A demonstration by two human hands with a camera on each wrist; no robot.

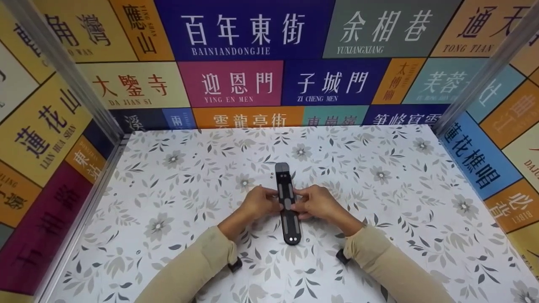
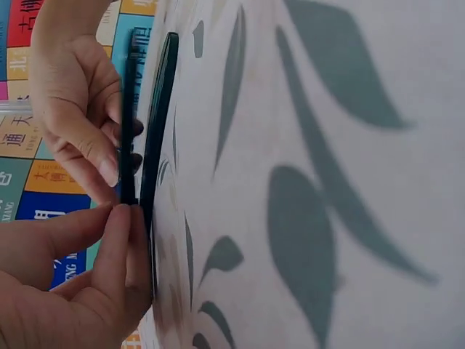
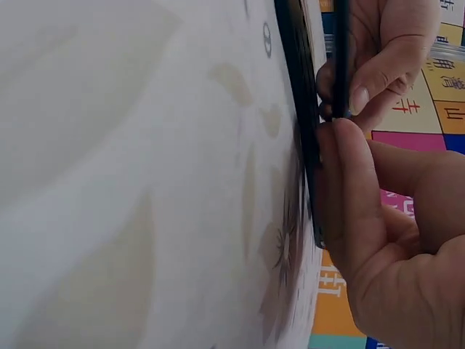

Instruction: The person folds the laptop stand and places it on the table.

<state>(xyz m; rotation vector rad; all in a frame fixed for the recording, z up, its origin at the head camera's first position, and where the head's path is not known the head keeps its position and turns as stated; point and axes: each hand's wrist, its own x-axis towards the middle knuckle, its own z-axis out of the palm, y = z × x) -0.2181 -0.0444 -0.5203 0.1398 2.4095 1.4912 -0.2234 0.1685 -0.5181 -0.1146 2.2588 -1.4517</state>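
Observation:
A long, narrow black device (image 1: 289, 227) with rounded ends and grey pad strips lies lengthwise on the patterned table in the head view. From the side, in the left wrist view, it shows as two thin layers: an upper bar (image 2: 127, 94) and a lower bar (image 2: 161, 87) against the tabletop, with a narrow gap between them. My left hand (image 1: 257, 203) pinches the upper layer on its left edge near the middle. Opposite it, my right hand (image 1: 319, 203) pinches the right edge, thumb on top. The undersides of the fingertips are partly hidden.
A white tabletop (image 1: 189, 252) printed with grey flowers and leaves spreads around the hands. Colourful panels (image 1: 231, 82) with large characters stand at the back and sides. Clear corner posts (image 1: 476, 84) rise at the rear corners.

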